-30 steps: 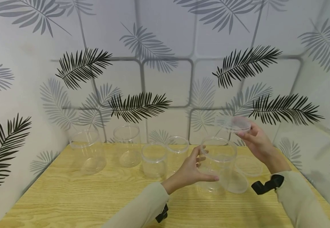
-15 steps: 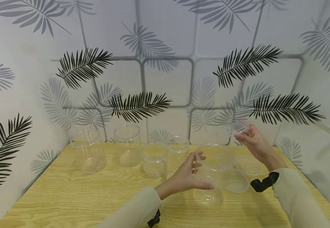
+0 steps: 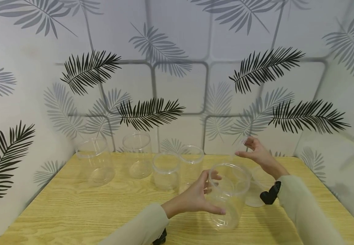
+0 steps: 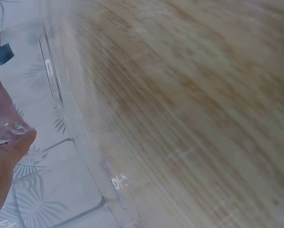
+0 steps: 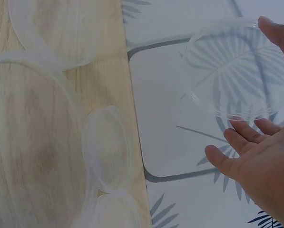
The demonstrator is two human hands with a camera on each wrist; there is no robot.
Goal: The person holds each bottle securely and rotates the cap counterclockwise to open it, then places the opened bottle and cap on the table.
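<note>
My left hand (image 3: 192,199) grips a large clear plastic jar (image 3: 236,206) from its left side, fingers behind and thumb in front. The jar's mouth faces up, and its base is low at the table. In the left wrist view, its see-through wall covers much of the picture, with my left thumb (image 4: 11,154) at the left edge. Beyond and to the right of the jar, my right hand (image 3: 260,158) is raised. It pinches a thin round clear lid (image 5: 199,102) by the rim between thumb and fingertips; in the head view this lid is very faint.
Several more clear jars stand to the left: a wide one (image 3: 98,166), a tall one (image 3: 137,160), a short one (image 3: 166,177) and a narrow one (image 3: 192,158). Round lids (image 5: 108,147) lie on the wooden table (image 3: 82,211) at the right. A leaf-patterned wall (image 3: 180,88) rises behind.
My left hand has drawn the jar closer to me and lower in view. My right hand has come down and left with the lid, which has turned nearly edge-on.
</note>
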